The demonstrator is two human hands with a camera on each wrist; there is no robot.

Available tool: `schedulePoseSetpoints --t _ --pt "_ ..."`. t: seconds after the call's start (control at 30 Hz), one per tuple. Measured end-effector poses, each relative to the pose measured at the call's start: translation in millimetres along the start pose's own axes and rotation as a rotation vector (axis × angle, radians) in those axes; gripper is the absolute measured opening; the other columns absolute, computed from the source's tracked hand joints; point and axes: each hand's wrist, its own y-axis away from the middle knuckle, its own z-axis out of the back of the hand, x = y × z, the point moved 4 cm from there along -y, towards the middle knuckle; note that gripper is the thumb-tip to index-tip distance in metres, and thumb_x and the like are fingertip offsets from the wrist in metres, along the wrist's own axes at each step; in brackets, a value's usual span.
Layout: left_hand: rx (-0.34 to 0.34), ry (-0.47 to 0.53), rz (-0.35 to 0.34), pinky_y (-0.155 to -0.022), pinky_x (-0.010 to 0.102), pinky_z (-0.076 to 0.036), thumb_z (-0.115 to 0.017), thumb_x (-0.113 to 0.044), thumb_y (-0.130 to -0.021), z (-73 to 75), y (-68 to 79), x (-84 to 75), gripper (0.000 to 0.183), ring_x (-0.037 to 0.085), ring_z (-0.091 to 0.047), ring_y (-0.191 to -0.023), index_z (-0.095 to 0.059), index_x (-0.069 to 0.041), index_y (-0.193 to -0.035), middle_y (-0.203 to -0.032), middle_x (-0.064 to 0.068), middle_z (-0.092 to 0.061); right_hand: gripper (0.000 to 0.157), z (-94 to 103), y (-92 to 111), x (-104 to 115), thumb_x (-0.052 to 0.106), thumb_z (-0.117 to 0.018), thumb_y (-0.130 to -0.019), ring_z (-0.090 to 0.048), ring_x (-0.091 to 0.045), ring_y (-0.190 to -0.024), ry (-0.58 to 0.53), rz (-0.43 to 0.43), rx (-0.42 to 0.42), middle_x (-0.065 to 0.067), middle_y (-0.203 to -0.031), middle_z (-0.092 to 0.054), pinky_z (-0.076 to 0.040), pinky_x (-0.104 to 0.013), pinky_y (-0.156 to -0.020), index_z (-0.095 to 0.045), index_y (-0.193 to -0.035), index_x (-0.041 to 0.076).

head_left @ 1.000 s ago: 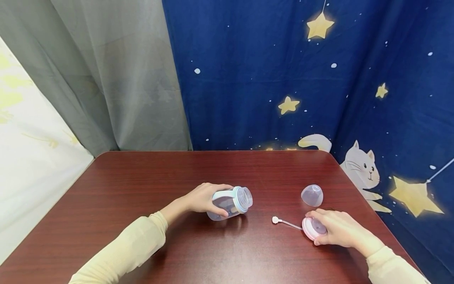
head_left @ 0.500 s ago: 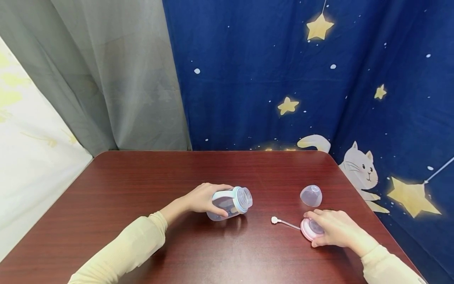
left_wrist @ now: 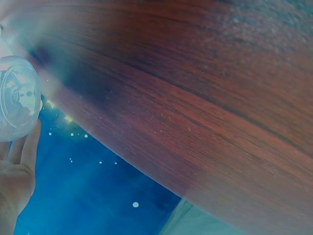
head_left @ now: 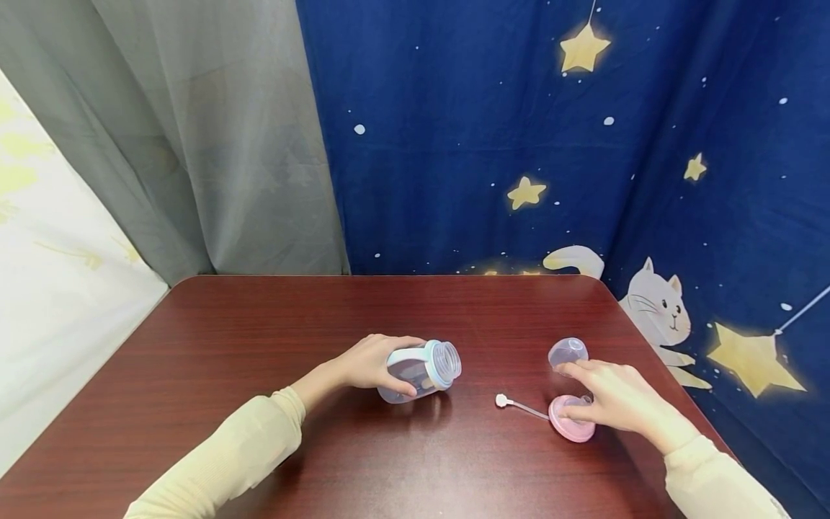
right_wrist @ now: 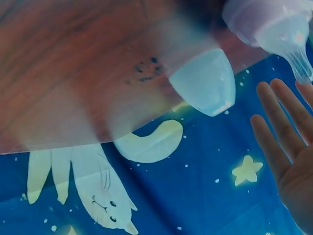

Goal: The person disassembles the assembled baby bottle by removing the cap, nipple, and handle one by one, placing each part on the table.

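L hand is clamped round the clear bottle, thumb on the side nearer the person and fingers over the far side, so the body sits right inside the grip. It's tipped on its side w/ the threaded neck uncovered and pointing right, out past the fingertips. Light blue collar is just behind the neck, and a pale handle runs along the top btwn hand and collar. Can't tell if the whole bottle rests on the table tbh. L wrist cam only gets its round end at the edge of the view, w/ fingers below.

R hand is diff: fingers straight and spread apart. It hovers by the pink lid, thumb partly in front of it from the head cam. R wrist cam has the lid's clear teat w/ its tip right by a finger, can't say if they touch. Straw sticks out left from the lid, white knob on its end, well apart from the bottle. Clear dome cap is just beyond the lid, near edge partly hidden by R fingertips in the head view
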Motion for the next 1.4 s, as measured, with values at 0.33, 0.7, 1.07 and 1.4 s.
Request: schedulePoseSetpoints --t 0.33,0.7,1.07,1.4 --pt "0.002 0.02 -0.004 -0.064 0.022 -0.042 -0.069 -0.057 -0.063 1.1 -0.4 -2.3 0.073 0.002 -0.051 -0.077 -0.05 -0.018 -0.122 -0.096 -0.012 -0.057 0.038 25.2 -29.2 3.5 0.034 -0.072 -0.071 -0.058 -0.01 -0.077 -0.083 -0.029 -0.17 0.002 -0.095 -0.062 -0.046 -0.035 -0.059 -0.062 -0.104 0.017" --pt "-0.014 0.012 -0.022 -0.063 0.022 -0.042 -0.069 -0.057 -0.062 1.4 -2.4 -4.3 0.073 0.002 -0.051 -0.076 -0.051 -0.019 -0.122 -0.095 -0.013 -0.057 0.034 29.0 -52.8 24.4 0.032 -0.068 -0.075 -0.056 -0.006 -0.07 -0.176 -0.011 -0.237 0.005 -0.097 -0.061 -0.045 -0.031 -0.059 -0.062 -0.105 0.018" --pt "-0.019 -0.006 -0.025 -0.064 0.022 -0.042 -0.068 -0.059 -0.062 1.0 -2.7 -4.5 0.075 0.001 -0.051 -0.075 -0.051 -0.018 -0.122 -0.095 -0.013 -0.058 0.036 5.3 -69.9 46.0 0.028 -0.065 -0.079 -0.056 -0.004 -0.071 -0.269 0.018 -0.189 0.006 -0.096 -0.059 -0.044 -0.026 -0.056 -0.058 -0.113 0.015" --pt "-0.019 -0.01 -0.019 -0.064 0.022 -0.042 -0.068 -0.06 -0.062 1.5 -2.8 -5.3 0.076 0.002 -0.051 -0.075 -0.051 -0.017 -0.122 -0.096 -0.012 -0.058 0.038 -13.5 -75.4 58.4 0.032 -0.062 -0.081 -0.056 0.0 -0.072 -0.309 0.001 -0.114 0.009 -0.1 -0.058 -0.045 -0.028 -0.061 -0.056 -0.116 0.019"
